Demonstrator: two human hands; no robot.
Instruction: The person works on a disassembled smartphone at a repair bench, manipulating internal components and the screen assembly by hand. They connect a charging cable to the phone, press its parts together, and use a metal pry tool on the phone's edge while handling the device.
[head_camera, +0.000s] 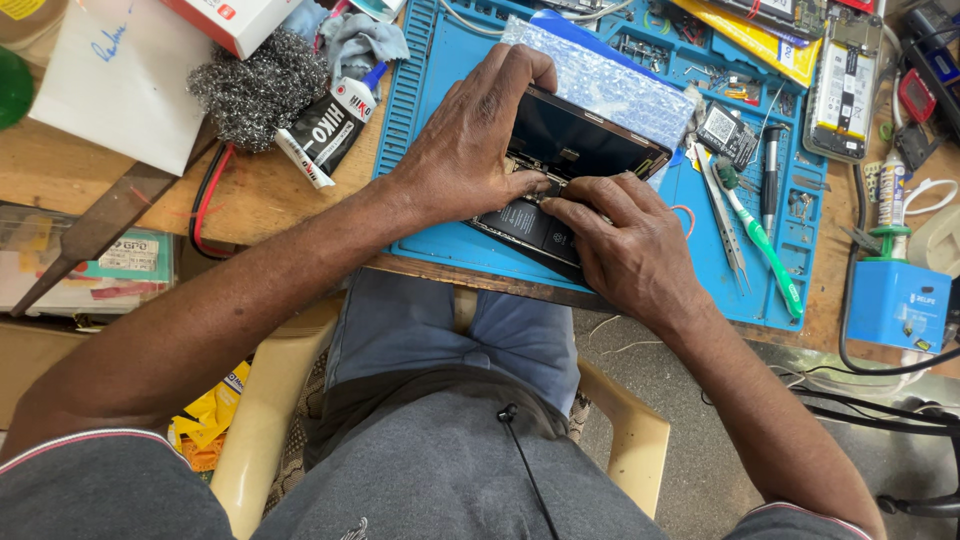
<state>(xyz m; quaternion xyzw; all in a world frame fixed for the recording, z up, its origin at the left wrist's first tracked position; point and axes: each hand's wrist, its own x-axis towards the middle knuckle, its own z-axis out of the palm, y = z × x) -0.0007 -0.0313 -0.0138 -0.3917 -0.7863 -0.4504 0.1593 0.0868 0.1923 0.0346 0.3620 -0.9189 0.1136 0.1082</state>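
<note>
An opened black smartphone (575, 140) lies on a blue work mat (430, 90), its screen lifted and the battery and inner parts showing underneath. My left hand (470, 140) grips the phone's left side, fingers curled over the raised screen edge and thumb on the body. My right hand (625, 240) rests on the phone's lower part, index finger and thumb pressed onto the inside near the battery. Whether a small tool sits under those fingers is hidden.
Tweezers (728, 225), a green toothbrush (765, 250) and a dark screwdriver (770, 175) lie on the mat's right side. Bubble wrap (600, 80) sits behind the phone. A glue tube (330, 125), steel wool (255, 90), another opened phone (845, 85) and a blue box (895, 300) surround it.
</note>
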